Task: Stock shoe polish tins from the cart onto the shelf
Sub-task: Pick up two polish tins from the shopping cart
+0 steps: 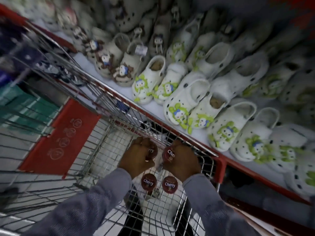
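Two dark red round "Cherry" shoe polish tins lie flat on the wire seat of the cart (pixel 202 169): one tin (pixel 148 182) on the left, another tin (pixel 169 184) beside it. My left hand (pixel 139 156) is closed around a third tin (pixel 152 151), mostly hidden by the fingers. My right hand (pixel 181 160) grips a fourth tin (pixel 169 154), its label facing up. Both hands hover just above the seat, close together. The shelf (pixel 170 114), edged in red, runs diagonally to the right of the cart.
The shelf is packed with rows of white clogs with green charms (pixel 187 103) and beige clogs with brown charms (pixel 117 65). A red plastic flap (pixel 63 135) folds into the cart basket. Tiled floor shows through the wires below.
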